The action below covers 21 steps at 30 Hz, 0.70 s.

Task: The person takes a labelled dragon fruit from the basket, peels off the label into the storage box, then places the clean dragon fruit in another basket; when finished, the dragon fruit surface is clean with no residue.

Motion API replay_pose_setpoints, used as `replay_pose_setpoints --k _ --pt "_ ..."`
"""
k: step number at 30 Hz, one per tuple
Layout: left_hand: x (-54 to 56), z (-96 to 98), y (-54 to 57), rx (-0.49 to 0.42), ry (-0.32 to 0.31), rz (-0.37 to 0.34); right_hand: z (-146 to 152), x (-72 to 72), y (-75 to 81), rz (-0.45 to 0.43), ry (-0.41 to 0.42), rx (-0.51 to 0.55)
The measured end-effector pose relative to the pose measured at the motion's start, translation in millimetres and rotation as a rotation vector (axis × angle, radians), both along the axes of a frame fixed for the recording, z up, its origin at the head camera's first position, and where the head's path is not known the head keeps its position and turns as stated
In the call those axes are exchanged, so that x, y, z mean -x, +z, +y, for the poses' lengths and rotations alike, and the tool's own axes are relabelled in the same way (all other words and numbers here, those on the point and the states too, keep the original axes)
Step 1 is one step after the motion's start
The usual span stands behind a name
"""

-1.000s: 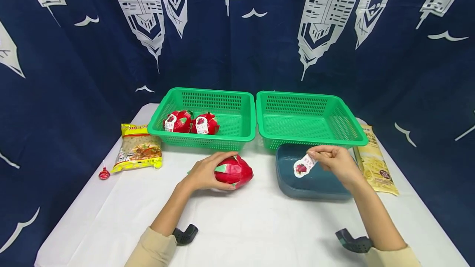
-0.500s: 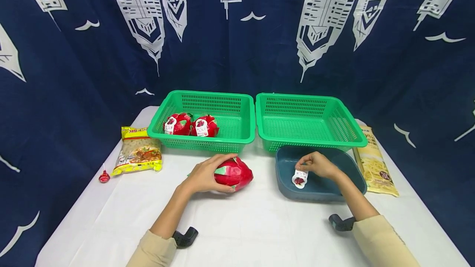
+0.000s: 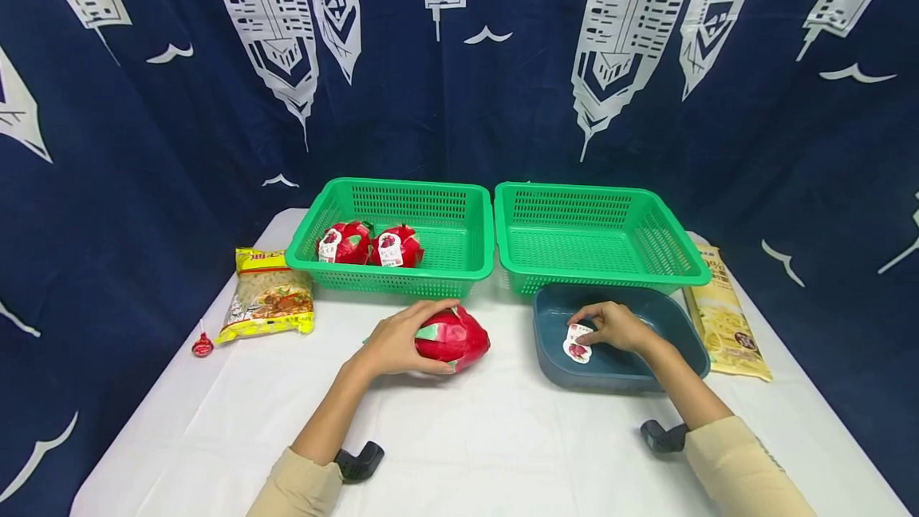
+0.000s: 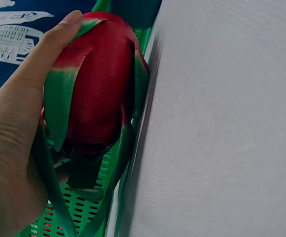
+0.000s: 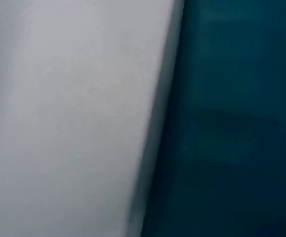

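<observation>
My left hand (image 3: 398, 341) grips a red dragon fruit (image 3: 455, 339) with green-tipped scales, lying on its side on the white table. In the left wrist view the thumb runs along the near side of the dragon fruit (image 4: 101, 79), and its long green leaves trail toward the palm. Inside the dark blue bin (image 3: 603, 381), my right hand (image 3: 613, 327) pinches a white sticker (image 3: 577, 343) printed with a red fruit, low over the bin floor. The right wrist view shows no hand, only a pale surface beside a dark teal one.
Behind stand two green baskets; the left basket (image 3: 448, 270) holds two labelled dragon fruits (image 3: 352, 244), the right basket (image 3: 574, 242) nothing. A yellow food bag (image 3: 269, 294) and a red lollipop (image 3: 203, 345) lie left, a yellow noodle packet (image 3: 728, 317) right.
My right hand has moved left and down into the bin with the sticker, which now hangs lower and has turned. My left hand stays on the dragon fruit.
</observation>
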<state>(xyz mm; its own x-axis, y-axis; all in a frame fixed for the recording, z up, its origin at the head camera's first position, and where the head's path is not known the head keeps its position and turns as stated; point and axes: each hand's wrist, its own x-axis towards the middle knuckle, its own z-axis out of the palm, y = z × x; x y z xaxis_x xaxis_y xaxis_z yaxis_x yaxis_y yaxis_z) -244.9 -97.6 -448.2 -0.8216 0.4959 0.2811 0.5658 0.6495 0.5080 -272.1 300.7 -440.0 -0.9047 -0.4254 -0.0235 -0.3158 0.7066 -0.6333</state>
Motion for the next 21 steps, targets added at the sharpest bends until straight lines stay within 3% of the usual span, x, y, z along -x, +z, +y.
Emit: replay_pose_setpoints --k 7,14,21 --pt "0.5 0.2 0.5 0.008 0.0 -0.003 3.4 -9.6 1.0 0.172 0.049 -0.045" --pt "0.3 1.4 -0.7 0.002 -0.001 -0.007 11.0 -18.2 -2.7 0.078 0.127 -0.091" --pt "0.7 1.6 0.5 0.01 0.006 -0.034 14.2 -19.1 -2.6 0.054 0.131 -0.117"
